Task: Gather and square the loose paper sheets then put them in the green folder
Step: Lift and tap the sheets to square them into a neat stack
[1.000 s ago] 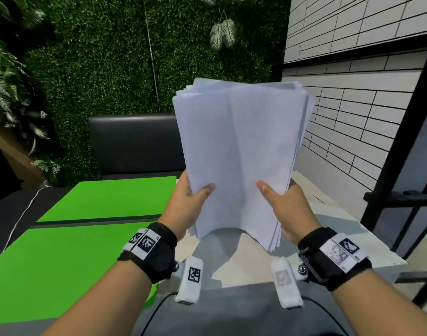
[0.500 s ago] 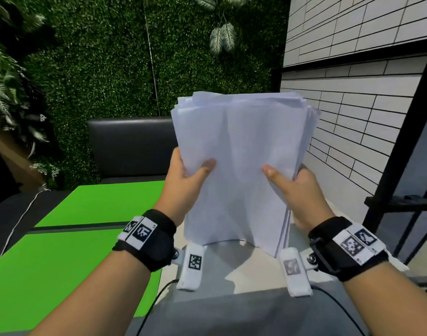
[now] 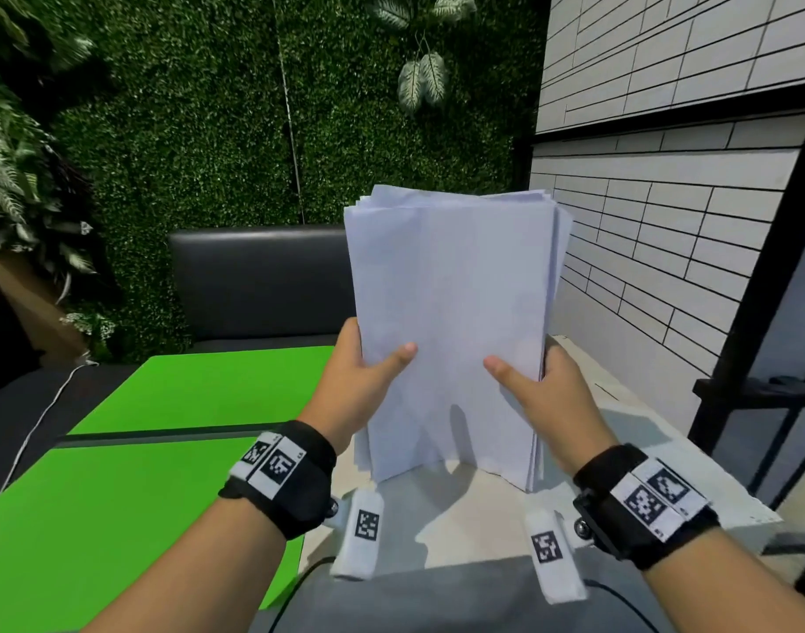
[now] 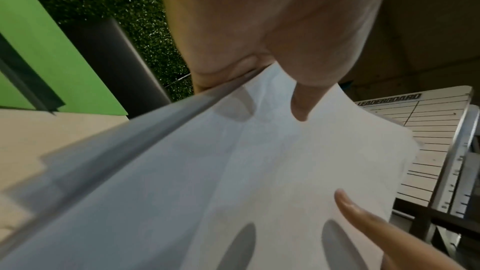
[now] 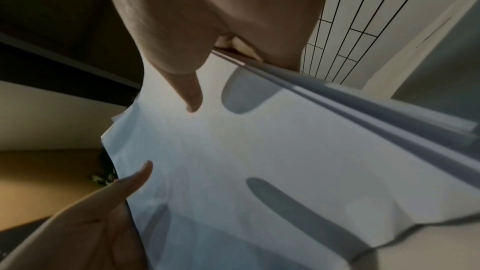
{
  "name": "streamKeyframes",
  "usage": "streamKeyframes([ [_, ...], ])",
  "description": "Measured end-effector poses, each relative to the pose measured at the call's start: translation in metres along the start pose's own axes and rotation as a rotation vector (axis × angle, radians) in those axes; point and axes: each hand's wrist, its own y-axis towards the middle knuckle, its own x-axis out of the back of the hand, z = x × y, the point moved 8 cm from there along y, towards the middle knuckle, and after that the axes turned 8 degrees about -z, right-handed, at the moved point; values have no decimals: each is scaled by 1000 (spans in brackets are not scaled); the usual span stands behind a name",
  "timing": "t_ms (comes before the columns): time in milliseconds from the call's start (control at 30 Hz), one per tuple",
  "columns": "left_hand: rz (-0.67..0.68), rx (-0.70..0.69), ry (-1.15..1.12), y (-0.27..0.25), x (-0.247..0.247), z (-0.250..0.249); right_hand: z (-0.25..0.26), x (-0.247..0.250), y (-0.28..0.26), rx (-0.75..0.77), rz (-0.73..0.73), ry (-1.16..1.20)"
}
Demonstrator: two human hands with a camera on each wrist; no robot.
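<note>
Lower than a second ago, the stack (image 3: 451, 322) now stands with its bottom edge down on the table (image 3: 473, 509), and the hands have slid up its sides. Left hand (image 3: 359, 386) and right hand (image 3: 542, 390) each clamp a side edge, thumbs in front, likely so the sheets settle flush; top corners remain fanned. Left of the stack, the folder (image 3: 172, 404) lies open on the table, holding nothing visible.
</note>
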Motion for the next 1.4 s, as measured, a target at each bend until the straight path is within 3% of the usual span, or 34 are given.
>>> streamKeyframes([
  [100,-31,-44,-37,1,3,-13,11,5,5,23,-28,42],
  [267,-188,-283,-128,14,8,-81,24,9,10,70,-48,73],
  [433,-319,-293,-91,39,1,-140,24,11,1,72,-16,95],
  [533,-337,-262,-64,56,-6,-148,23,11,-3,84,-4,76],
  [700,-310,-174,-99,66,-3,-142,20,10,-7,68,24,61],
  [1033,-17,-324,34,61,-5,-151,16,15,-2,39,64,101],
  [1400,-136,-269,-135,73,15,-135,3,13,1,-65,96,200],
])
